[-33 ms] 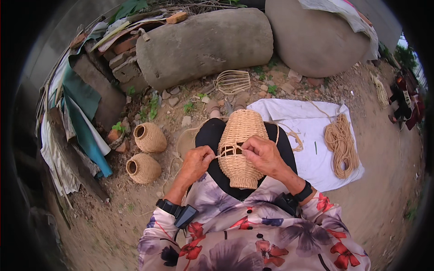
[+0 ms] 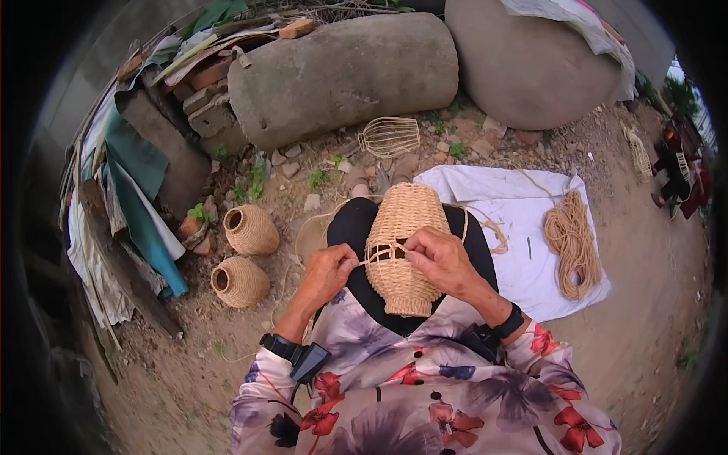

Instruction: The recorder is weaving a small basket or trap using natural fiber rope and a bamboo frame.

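A vase-shaped basket of woven straw cord (image 2: 409, 212) lies across my lap, its narrow neck toward me. An unwoven gap crosses its middle, where bare frame strips and the dark inside show. Just left of the gap, my left hand (image 2: 332, 271) pinches a strand of straw cord (image 2: 365, 263) that leads to the basket. My right hand (image 2: 441, 260) rests on the basket's right side, thumb and fingertips closed at the gap's edge. Its fingers hide whether they grip the cord or a frame strip.
Two small woven vases (image 2: 252, 230) lie on the dirt to my left. A bare frame (image 2: 389, 137) lies beyond my feet, before a stone cylinder (image 2: 349, 76). On a white sheet (image 2: 508, 265) at right rests a coil of cord (image 2: 570, 246). Boards and tarps (image 2: 136, 152) lean far left.
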The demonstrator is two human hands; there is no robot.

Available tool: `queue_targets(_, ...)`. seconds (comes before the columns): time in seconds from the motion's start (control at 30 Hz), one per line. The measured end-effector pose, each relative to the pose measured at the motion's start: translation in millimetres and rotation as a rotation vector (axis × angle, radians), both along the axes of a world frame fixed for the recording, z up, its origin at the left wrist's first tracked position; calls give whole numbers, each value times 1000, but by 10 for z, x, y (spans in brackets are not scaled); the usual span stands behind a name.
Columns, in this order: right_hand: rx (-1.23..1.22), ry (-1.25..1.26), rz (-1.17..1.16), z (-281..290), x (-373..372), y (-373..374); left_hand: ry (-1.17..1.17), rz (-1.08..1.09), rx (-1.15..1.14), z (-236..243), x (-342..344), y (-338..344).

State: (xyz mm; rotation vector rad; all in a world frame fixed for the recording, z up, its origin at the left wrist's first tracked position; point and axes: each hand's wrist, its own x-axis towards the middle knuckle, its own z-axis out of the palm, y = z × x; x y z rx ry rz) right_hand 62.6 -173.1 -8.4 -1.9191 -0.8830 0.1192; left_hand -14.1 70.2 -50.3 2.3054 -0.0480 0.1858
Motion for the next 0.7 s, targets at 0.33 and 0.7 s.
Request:
queue_targets(0.33,-1,-95,56,-69,21,19,-12,-50,99,94,15,107)
queue_targets(0.7,-116,-334,51,-68,2,45,19,47,235,139,-58,132)
